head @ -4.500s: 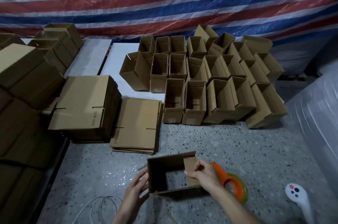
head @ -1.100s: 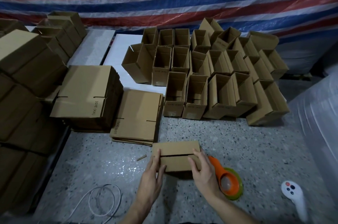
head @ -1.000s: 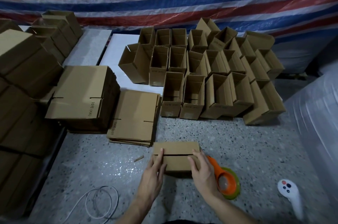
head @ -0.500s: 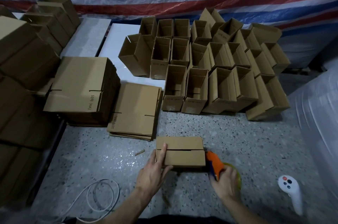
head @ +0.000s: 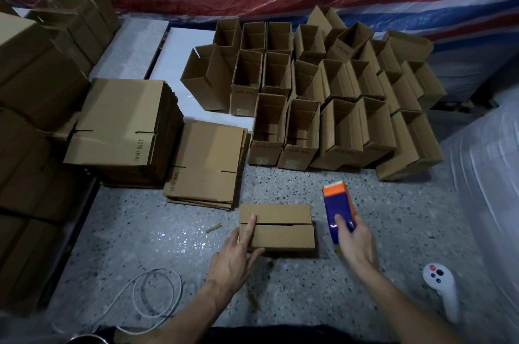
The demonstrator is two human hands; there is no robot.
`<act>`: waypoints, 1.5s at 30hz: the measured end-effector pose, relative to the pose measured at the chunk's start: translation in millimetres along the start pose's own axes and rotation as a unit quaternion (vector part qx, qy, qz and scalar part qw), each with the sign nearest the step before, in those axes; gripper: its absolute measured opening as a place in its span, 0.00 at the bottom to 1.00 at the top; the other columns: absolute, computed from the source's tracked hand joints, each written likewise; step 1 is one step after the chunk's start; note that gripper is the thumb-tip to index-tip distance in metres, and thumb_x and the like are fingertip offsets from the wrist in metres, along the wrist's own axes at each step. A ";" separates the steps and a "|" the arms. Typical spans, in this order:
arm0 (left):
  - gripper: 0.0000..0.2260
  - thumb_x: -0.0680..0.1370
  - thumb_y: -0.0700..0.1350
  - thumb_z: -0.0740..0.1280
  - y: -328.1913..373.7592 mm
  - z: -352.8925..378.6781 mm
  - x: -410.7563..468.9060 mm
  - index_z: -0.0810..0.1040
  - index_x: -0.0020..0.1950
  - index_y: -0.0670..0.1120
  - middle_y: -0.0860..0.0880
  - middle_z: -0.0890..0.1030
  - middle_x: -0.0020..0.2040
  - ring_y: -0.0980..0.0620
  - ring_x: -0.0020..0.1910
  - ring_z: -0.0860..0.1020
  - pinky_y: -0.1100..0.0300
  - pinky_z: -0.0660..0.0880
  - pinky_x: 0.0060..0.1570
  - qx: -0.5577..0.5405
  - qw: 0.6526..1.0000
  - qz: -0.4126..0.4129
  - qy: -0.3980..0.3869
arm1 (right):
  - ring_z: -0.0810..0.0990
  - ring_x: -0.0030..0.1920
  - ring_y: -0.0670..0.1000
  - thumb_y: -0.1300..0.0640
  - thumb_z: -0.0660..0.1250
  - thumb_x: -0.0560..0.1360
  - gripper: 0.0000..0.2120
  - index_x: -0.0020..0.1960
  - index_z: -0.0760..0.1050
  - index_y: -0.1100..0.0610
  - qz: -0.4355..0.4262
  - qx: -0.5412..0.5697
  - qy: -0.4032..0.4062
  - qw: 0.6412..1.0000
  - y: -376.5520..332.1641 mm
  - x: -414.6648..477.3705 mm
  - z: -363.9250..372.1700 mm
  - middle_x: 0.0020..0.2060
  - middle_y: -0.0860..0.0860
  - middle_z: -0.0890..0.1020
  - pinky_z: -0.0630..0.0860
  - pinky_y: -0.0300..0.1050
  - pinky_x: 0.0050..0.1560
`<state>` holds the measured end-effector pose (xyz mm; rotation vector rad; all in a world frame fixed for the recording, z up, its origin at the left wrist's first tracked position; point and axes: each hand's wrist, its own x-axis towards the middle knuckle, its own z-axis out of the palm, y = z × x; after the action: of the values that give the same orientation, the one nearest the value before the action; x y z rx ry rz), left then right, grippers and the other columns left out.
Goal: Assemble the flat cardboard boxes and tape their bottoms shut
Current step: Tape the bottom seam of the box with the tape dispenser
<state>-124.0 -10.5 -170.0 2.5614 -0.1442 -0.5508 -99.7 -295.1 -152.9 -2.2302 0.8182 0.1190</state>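
A small cardboard box (head: 280, 227) stands bottom-up on the speckled floor, its two flaps folded shut with a dark seam between them. My left hand (head: 238, 256) presses on its left end, index finger stretched across the seam and thumb against the near side. To the right of the box, my right hand (head: 355, 242) grips an orange and blue tape dispenser (head: 338, 207) lifted off the floor, its orange head pointing away from me. Two piles of flat boxes lie at the left: a tall stack (head: 123, 124) and a low stack (head: 206, 164).
Several assembled open boxes (head: 323, 96) stand in rows behind. More cardboard bundles (head: 31, 68) crowd the far left. A white cable (head: 148, 293) coils at the lower left, a white controller (head: 442, 287) lies at the lower right, and plastic sheeting (head: 488, 175) borders the right.
The box was turned bottom-up and its flaps folded shut. My right hand left the box, took the tape dispenser and lifted it beside the box. My left hand stays on the box.
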 end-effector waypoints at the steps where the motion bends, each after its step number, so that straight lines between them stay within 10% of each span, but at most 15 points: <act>1: 0.35 0.80 0.66 0.54 -0.3 0.9 0.1 0.28 0.72 0.71 0.48 0.65 0.75 0.49 0.66 0.73 0.44 0.79 0.58 -0.007 1.000 0.000 0.004 | 0.78 0.33 0.48 0.40 0.64 0.78 0.18 0.47 0.79 0.56 -0.034 0.036 0.003 0.999 -14.1 1.7 -10.9 0.34 0.52 0.81 0.69 0.42 0.33; 10: 0.33 0.81 0.62 0.58 2.9 1.5 -3.7 0.38 0.77 0.71 0.48 0.67 0.72 0.47 0.68 0.71 0.49 0.76 0.57 -0.071 0.997 -0.015 0.003 | 0.76 0.25 0.47 0.39 0.73 0.71 0.22 0.29 0.80 0.56 -0.235 -0.001 -0.312 0.920 -125.0 11.5 -30.6 0.24 0.53 0.80 0.68 0.38 0.30; 17: 0.22 0.77 0.51 0.69 0.3 -3.9 5.2 0.74 0.71 0.57 0.46 0.71 0.67 0.47 0.68 0.68 0.63 0.64 0.67 -0.190 0.980 -0.057 0.023 | 0.74 0.26 0.44 0.46 0.75 0.73 0.18 0.26 0.80 0.48 -0.235 -0.083 -0.369 0.896 -130.5 16.6 -7.7 0.24 0.48 0.79 0.67 0.42 0.32; 22: 0.12 0.78 0.42 0.67 8.5 -34.7 18.3 0.88 0.41 0.53 0.48 0.85 0.48 0.54 0.49 0.79 0.72 0.72 0.44 -0.566 0.801 -0.184 0.068 | 0.74 0.25 0.43 0.46 0.74 0.74 0.20 0.26 0.78 0.51 -0.252 -0.101 -0.374 0.887 -134.5 15.6 -3.9 0.23 0.48 0.78 0.67 0.38 0.30; 27: 0.10 0.75 0.49 0.70 9.8 -45.0 27.7 0.86 0.44 0.43 0.44 0.82 0.38 0.53 0.32 0.80 0.63 0.76 0.30 -0.745 0.619 -0.232 -0.090 | 0.72 0.24 0.44 0.48 0.74 0.75 0.20 0.27 0.78 0.52 -0.253 -0.089 -0.371 0.889 -131.2 15.7 -4.6 0.22 0.48 0.76 0.65 0.38 0.30; 30: 0.12 0.71 0.45 0.73 1.9 -37.5 30.7 0.86 0.51 0.41 0.41 0.85 0.45 0.51 0.34 0.84 0.60 0.82 0.32 -0.765 0.570 -0.269 -0.134 | 0.73 0.25 0.45 0.48 0.73 0.76 0.19 0.29 0.78 0.55 -0.254 -0.083 -0.372 0.889 -130.1 14.4 -5.8 0.23 0.49 0.77 0.65 0.39 0.30; 33: 0.10 0.73 0.43 0.73 2.3 -35.1 33.6 0.87 0.54 0.43 0.42 0.85 0.45 0.53 0.34 0.84 0.62 0.81 0.32 -0.749 0.588 -0.262 -0.157 | 0.74 0.25 0.44 0.49 0.73 0.76 0.19 0.29 0.79 0.53 -0.254 -0.083 -0.377 0.887 -131.2 12.8 -6.2 0.24 0.49 0.79 0.67 0.38 0.30; 40: 0.15 0.79 0.33 0.63 1.9 -36.2 36.4 0.86 0.38 0.43 0.45 0.82 0.32 0.55 0.28 0.76 0.64 0.73 0.30 -0.630 0.747 -0.203 -0.058 | 0.76 0.26 0.44 0.45 0.73 0.75 0.19 0.29 0.79 0.51 -0.245 -0.102 -0.386 0.883 -134.9 12.8 -6.7 0.25 0.49 0.80 0.68 0.38 0.30; 45: 0.12 0.75 0.30 0.64 -8.7 -42.8 37.5 0.87 0.41 0.37 0.41 0.82 0.36 0.53 0.30 0.75 0.59 0.74 0.37 -0.630 0.747 -0.211 -0.014 | 0.79 0.28 0.44 0.39 0.72 0.74 0.19 0.33 0.81 0.52 -0.218 -0.130 -0.391 0.885 -140.3 6.7 -3.8 0.28 0.48 0.83 0.71 0.39 0.32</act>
<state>-72.2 9.1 -154.1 1.2100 0.6221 -0.5529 -12.2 -228.4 -65.5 -2.2513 -0.1522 0.8835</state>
